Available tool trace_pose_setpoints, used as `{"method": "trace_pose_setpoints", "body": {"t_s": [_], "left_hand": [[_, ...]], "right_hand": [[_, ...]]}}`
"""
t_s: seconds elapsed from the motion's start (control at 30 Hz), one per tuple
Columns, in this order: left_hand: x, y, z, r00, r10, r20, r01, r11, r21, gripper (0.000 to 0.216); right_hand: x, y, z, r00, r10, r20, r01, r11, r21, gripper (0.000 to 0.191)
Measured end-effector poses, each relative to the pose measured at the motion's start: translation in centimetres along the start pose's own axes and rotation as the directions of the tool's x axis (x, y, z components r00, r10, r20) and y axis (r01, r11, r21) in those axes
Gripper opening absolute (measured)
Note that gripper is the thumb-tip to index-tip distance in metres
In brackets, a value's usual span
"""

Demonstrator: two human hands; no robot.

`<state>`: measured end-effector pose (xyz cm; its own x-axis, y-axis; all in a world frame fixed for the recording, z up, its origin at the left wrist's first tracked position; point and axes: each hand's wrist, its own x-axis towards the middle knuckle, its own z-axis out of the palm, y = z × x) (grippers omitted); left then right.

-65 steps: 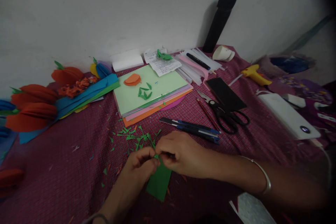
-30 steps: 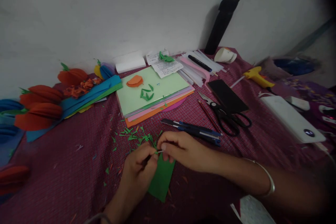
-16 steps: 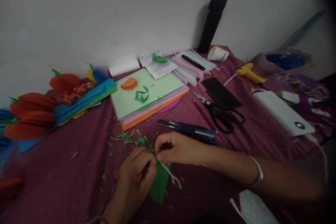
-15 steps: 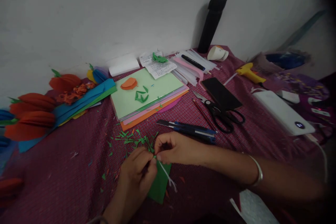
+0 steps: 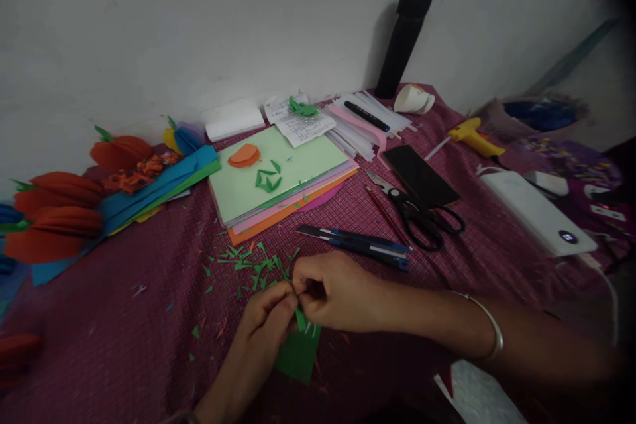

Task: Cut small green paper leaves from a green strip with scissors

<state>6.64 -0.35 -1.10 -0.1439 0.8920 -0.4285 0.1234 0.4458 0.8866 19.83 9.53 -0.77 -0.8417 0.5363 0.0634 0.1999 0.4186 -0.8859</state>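
My left hand (image 5: 265,321) is closed in a pinch low in the middle of the view. Its fingertips meet those of my right hand (image 5: 335,288), which is pinched too. A small green paper piece (image 5: 301,319) sticks out below the joined fingertips; most of it is hidden by the fingers. White thin ends (image 5: 311,329) show just under my right hand. Beneath both hands lies a green paper sheet (image 5: 298,354) on the checked cloth. Green paper scraps (image 5: 256,265) are scattered just beyond the fingers.
Utility knives (image 5: 365,245), scissors (image 5: 417,215), a pencil (image 5: 387,217) and a phone (image 5: 420,175) lie to the right. Behind is a coloured paper stack (image 5: 298,159). Orange paper pumpkins (image 5: 54,235) stand left; a yellow glue gun (image 5: 474,138) and white power bank (image 5: 536,212) sit farther right.
My right hand has turned and dropped slightly, its fingers curling in against the left fingertips. The white strand that stretched out below is now mostly covered. A green strip shows below the fingertips.
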Motion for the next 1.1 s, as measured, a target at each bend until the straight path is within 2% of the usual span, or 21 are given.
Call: {"method": "trace_pose_setpoints", "body": {"t_s": [0.13, 0.27, 0.43, 0.53, 0.7, 0.8, 0.93, 1.1], "left_hand": [[0.4, -0.3, -0.1, 0.999, -0.037, -0.011, 0.036, 0.998, -0.054, 0.021], [0.3, -0.1, -1.1, 0.996, -0.001, -0.086, -0.004, 0.998, -0.058, 0.024], [0.2, -0.4, -2.0, 0.986, 0.079, -0.149, -0.091, 0.993, -0.080, 0.025], [0.4, -0.7, -2.0, 0.989, 0.076, -0.130, -0.087, 0.993, -0.085, 0.025], [0.5, -0.9, -2.1, 0.991, 0.077, -0.107, -0.092, 0.986, -0.138, 0.024], [0.5, -1.0, -2.3, 0.993, 0.064, -0.095, -0.078, 0.985, -0.152, 0.026], [0.4, -1.0, -2.1, 0.991, 0.077, -0.109, -0.093, 0.984, -0.150, 0.027], [0.1, -0.3, -1.8, 0.983, 0.123, -0.134, -0.128, 0.991, -0.033, 0.028]], "right_hand": [[-0.1, -0.1, -0.3, 0.995, -0.096, 0.011, 0.097, 0.989, -0.113, 0.009], [-0.2, -0.1, -0.6, 0.997, -0.045, 0.065, 0.053, 0.992, -0.118, 0.007], [-0.4, 0.0, 0.0, 0.973, -0.076, 0.219, 0.158, 0.909, -0.385, 0.010], [-0.4, 0.2, 0.4, 0.966, -0.094, 0.241, 0.193, 0.880, -0.434, 0.007], [-0.1, 0.1, -0.5, 0.984, -0.032, 0.176, 0.072, 0.972, -0.222, 0.015], [0.1, 0.1, -1.0, 0.980, -0.004, 0.199, 0.022, 0.996, -0.088, 0.021], [0.0, 0.2, -0.7, 0.965, 0.054, 0.255, -0.076, 0.994, 0.078, 0.021], [0.1, 0.1, -0.3, 0.946, 0.107, 0.306, -0.196, 0.940, 0.278, 0.025]]}}
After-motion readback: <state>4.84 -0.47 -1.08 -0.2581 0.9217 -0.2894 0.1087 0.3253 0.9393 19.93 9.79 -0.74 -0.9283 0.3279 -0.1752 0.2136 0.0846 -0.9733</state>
